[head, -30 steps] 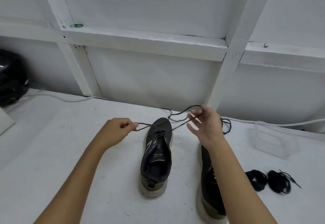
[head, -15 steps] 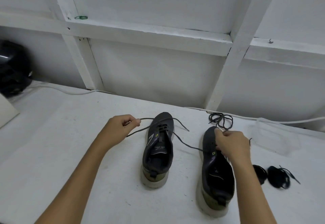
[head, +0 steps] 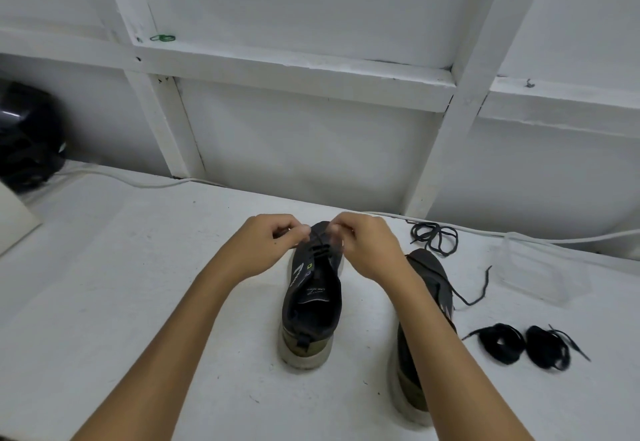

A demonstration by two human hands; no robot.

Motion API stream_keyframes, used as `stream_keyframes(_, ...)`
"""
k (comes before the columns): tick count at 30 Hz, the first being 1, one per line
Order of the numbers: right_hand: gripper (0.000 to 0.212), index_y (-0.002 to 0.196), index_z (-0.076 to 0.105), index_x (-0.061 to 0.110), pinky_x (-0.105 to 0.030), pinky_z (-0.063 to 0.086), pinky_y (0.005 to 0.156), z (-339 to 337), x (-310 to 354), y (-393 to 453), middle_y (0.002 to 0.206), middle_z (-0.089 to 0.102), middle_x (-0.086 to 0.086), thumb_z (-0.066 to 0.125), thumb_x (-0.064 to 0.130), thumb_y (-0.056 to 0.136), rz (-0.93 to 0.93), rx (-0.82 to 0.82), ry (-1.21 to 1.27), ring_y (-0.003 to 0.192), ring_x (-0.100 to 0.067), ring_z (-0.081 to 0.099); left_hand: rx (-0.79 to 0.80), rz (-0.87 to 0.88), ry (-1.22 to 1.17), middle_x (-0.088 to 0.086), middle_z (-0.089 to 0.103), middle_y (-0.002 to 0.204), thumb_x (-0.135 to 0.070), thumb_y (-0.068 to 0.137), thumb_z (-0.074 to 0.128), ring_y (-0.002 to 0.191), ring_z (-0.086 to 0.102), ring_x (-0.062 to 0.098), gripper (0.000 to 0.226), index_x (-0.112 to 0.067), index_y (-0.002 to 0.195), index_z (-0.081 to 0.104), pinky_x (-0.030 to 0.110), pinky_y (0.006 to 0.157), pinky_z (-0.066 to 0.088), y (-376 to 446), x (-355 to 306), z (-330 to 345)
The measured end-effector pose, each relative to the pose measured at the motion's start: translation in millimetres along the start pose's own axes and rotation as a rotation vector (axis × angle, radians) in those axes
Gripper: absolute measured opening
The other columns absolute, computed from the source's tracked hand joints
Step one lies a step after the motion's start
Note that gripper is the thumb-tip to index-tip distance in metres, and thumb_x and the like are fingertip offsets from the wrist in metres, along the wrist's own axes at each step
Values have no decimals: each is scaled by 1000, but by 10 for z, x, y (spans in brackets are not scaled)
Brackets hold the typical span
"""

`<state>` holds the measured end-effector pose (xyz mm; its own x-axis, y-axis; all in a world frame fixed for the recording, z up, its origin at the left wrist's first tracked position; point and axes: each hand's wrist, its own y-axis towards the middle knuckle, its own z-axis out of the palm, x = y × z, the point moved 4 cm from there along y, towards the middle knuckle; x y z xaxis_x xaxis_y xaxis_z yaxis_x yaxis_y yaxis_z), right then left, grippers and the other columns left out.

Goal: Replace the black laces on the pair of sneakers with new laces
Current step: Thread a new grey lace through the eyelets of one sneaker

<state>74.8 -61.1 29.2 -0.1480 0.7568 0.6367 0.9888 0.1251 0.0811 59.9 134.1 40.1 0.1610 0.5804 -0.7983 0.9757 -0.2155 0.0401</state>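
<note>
2 hands meet over the toe of the left sneaker (head: 311, 302) on the table (head: 138, 302): left hand (head: 263, 246) and right hand (head: 367, 250) each pinch its lace (head: 320, 250). Advice: draw it out evenly, 1 eyelet row per pull. Right sneaker (head: 429, 274) and 2 coiled laces (head: 523, 343) lie alongside.

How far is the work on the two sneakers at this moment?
Done: one loose lace lies pulled out near the wall. In hand: the left hand and right hand pinch lace ends at the toe eyelets of the left sneaker; whether that lace is old or new, I cannot tell. Left: the right sneaker, with a lace trailing beside it, and two coiled laces still bundled.
</note>
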Motion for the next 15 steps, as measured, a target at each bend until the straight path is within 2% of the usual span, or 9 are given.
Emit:
stream_keyframes(2, 20, 89, 61, 34, -41, 56, 73, -90, -73, 14, 84, 68, 10, 50, 23, 100, 90, -60, 86, 80, -20, 65, -16, -54, -4, -6, 46, 55, -41, 98, 57, 50, 37, 10, 26, -28, 81, 73, 21, 52, 33, -35, 50, -78)
stream_keyframes(3, 15, 99, 62, 35, -39, 57, 71, -104, -77, -1, 87, 68, 8, 52, 23, 101, 94, -29, 147, 80, -20, 66, -8, -69, -8, -6, 39, 55, -41, 98, 57, 50, 31, 9, 27, -27, 81, 73, 21, 50, 28, -44, 61, -102)
stream_keyframes(5, 30, 126, 58, 38, -28, 54, 67, -70, 63, -42, 100, 70, 8, 58, 23, 100, 2, 124, 243, 78, -16, 66, 30, -47, -1, -8, 37, 54, -41, 98, 57, 50, 30, 8, 28, -27, 81, 73, 19, 49, 26, -36, 4, -103)
stream_keyframes(6, 36, 131, 58, 38, -23, 53, 67, -22, 145, -64, 106, 70, 14, 60, 21, 99, -59, 195, 278, 75, -12, 66, 49, -22, 10, -10, 39, 53, -41, 98, 57, 50, 31, 8, 28, -26, 81, 73, 18, 49, 28, -23, -51, -82)
stream_keyframes(7, 32, 125, 63, 36, -20, 52, 68, 20, 215, -78, 102, 71, 19, 60, 19, 99, -103, 235, 299, 71, -7, 65, 61, -4, 18, -12, 41, 53, -40, 98, 57, 50, 33, 7, 28, -24, 81, 73, 17, 50, 30, -4, -96, -57)
stream_keyframes(8, 22, 110, 69, 34, -20, 50, 67, 57, 248, -74, 90, 71, 20, 60, 18, 98, -118, 253, 272, 66, -4, 62, 61, 7, 23, -13, 43, 53, -39, 98, 58, 50, 34, 7, 29, -22, 81, 73, 17, 51, 31, 15, -131, -41)
stream_keyframes(10, 19, 85, 69, 31, -30, 52, 67, 94, 186, -15, 74, 68, 14, 59, 19, 97, -78, 204, 173, 66, -9, 61, 44, 0, 31, -13, 43, 52, -40, 98, 58, 50, 34, 7, 30, -21, 79, 72, 16, 51, 31, 27, -139, -66)
stream_keyframes(13, 20, 81, 66, 30, -38, 56, 74, -20, -154, 113, 82, 71, 3, 57, 20, 96, 101, -6, 50, 80, -25, 66, 56, -50, 52, -7, 39, 59, -47, 97, 55, 56, 35, 11, 30, -27, 81, 71, 25, 57, 32, -5, 9, -165)
stream_keyframes(15, 19, 86, 69, 26, -37, 54, 78, -130, -384, 133, 92, 74, -3, 55, 17, 96, 253, -105, -16, 91, -29, 66, 71, -94, 67, -1, 42, 66, -50, 97, 54, 63, 40, 15, 29, -30, 85, 72, 30, 63, 34, -57, 135, -254)
